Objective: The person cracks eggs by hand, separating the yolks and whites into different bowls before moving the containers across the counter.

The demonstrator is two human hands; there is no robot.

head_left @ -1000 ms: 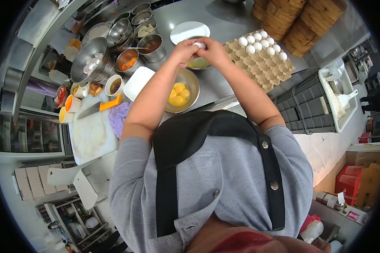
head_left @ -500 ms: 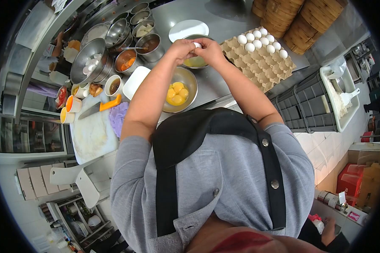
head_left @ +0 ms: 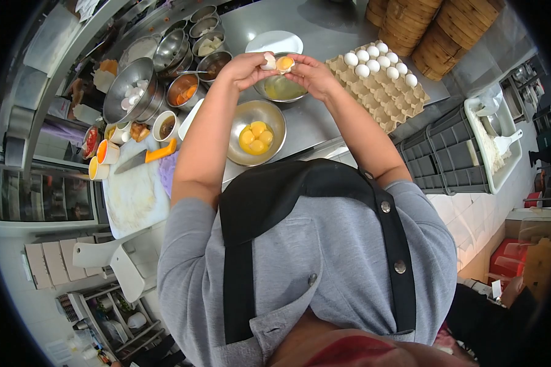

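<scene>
My left hand (head_left: pixel 246 68) grips one half of a cracked eggshell (head_left: pixel 268 60). In my right hand (head_left: pixel 313 74) is the other shell half, with an orange yolk (head_left: pixel 284 63) sitting in it. Both hands are over a metal bowl (head_left: pixel 283 89) that contains clear, pale egg white. Nearer to me, several whole yolks (head_left: pixel 256 138) lie in a second metal bowl (head_left: pixel 236 123). To the right of my right hand is a cardboard egg tray (head_left: pixel 373 92), with white eggs (head_left: pixel 373 65) in its far rows and bare cups in front.
On the left a knife (head_left: pixel 160 151) with an orange handle lies on a white cutting board (head_left: pixel 134 205). Several metal pots and a large bowl (head_left: pixel 117 104) of eggshells stand behind. Bamboo steamers (head_left: pixel 438 52) are stacked at the back right. A white plate (head_left: pixel 274 42) lies beyond my hands.
The egg, whole-looking between my fingers before, is now split into two halves with its yolk showing. My hands have moved apart, the left one toward the left.
</scene>
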